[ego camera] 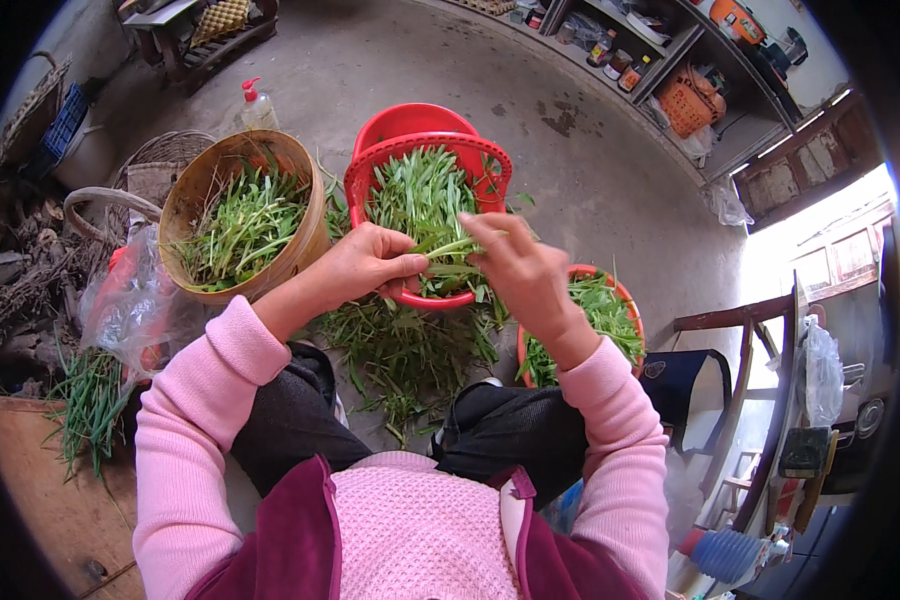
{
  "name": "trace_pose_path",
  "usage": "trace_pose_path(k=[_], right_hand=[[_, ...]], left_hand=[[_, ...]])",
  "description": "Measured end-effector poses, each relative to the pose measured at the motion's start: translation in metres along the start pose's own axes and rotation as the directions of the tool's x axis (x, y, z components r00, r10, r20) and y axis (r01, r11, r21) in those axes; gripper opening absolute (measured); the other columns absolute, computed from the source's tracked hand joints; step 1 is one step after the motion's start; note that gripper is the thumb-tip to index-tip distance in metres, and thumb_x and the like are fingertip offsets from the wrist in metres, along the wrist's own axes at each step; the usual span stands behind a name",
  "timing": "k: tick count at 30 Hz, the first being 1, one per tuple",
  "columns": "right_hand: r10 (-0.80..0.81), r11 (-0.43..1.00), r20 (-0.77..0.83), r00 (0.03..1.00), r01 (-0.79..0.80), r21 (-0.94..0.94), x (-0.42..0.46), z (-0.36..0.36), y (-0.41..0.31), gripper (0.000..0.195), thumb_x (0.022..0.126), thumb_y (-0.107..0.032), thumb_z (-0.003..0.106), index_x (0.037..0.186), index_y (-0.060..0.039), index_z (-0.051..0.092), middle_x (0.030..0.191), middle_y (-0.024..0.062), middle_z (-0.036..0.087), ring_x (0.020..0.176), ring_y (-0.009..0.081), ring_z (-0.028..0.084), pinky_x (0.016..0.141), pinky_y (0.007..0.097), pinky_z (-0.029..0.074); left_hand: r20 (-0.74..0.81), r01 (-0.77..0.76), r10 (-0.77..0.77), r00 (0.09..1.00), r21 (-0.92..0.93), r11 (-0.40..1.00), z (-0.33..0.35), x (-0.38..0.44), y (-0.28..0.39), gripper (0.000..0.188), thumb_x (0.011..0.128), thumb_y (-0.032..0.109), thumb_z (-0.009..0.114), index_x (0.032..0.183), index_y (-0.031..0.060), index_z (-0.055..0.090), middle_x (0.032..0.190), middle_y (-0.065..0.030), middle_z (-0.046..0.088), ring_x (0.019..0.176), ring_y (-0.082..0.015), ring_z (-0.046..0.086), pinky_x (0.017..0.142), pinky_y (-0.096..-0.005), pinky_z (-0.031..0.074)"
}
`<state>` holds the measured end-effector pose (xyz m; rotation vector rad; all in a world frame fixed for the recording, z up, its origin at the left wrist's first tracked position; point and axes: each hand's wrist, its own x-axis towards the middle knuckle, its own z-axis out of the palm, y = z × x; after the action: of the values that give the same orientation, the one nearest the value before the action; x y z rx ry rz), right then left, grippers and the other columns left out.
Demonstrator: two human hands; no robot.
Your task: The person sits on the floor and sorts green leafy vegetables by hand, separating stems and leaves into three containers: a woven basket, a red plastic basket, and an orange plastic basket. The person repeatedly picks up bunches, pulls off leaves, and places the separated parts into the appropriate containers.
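Observation:
My left hand pinches a leafy green stem between thumb and fingers above a red plastic basket filled with leafy greens. My right hand, slightly blurred, is at the stem's other end; its fingertips appear to touch it, but the grip is unclear. Behind the basket stands a red plastic basin. At the left, a round tan tub holds more greens and stems. An orange-rimmed basin with cut greens sits at the right, partly behind my right forearm. Loose greens lie on the floor between my feet.
A pump bottle stands behind the tan tub. Wicker baskets, a plastic bag, firewood and green onions crowd the left. Shelves with jars line the back right; a dark box and a wooden chair frame are at the right.

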<state>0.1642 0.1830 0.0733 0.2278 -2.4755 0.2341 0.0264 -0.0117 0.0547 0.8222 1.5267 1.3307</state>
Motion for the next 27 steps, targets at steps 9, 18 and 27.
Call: trace_pose_path(k=[9,18,27], right_hand=[[0.031,0.993,0.283,0.959,0.004,-0.122,0.002,0.029,-0.015,0.013,0.082,-0.015,0.058,0.092,-0.0063,0.055,0.079,0.0060,0.058,0.062,0.0218,0.062,0.051,0.0353,0.046],[0.744,0.475,0.189,0.641,-0.706,0.525,-0.025,-0.007,0.110,0.030,0.089,-0.023,0.041,0.074,-0.0039,0.058,0.064,0.0005,0.049,0.057,0.0105,0.041,0.052,0.0280,0.034],[0.888,0.458,0.184,0.421,-0.776,-0.434,-0.210,-0.096,0.224,0.034,0.090,-0.023,0.039,0.096,-0.0026,0.066,0.083,0.0171,0.067,0.078,0.0297,0.066,0.075,0.0396,0.049]], left_hand=[[0.088,0.087,-0.067,0.994,-0.259,0.962,0.004,-0.004,0.003,0.024,0.094,0.023,0.056,0.082,0.0034,0.063,0.067,0.0016,0.061,0.054,-0.0030,0.052,0.050,-0.0171,0.041],[-0.324,-0.132,0.291,0.900,0.433,0.892,-0.044,-0.021,0.008,0.020,0.092,0.014,0.054,0.096,-0.0002,0.067,0.066,0.0008,0.060,0.060,-0.0048,0.055,0.051,-0.0184,0.041],[-0.541,0.376,0.367,0.757,0.820,0.432,-0.143,-0.054,-0.018,0.056,0.080,0.027,0.066,0.128,0.0017,0.050,0.128,-0.0191,0.051,0.119,-0.0318,0.048,0.101,-0.0369,0.035]])
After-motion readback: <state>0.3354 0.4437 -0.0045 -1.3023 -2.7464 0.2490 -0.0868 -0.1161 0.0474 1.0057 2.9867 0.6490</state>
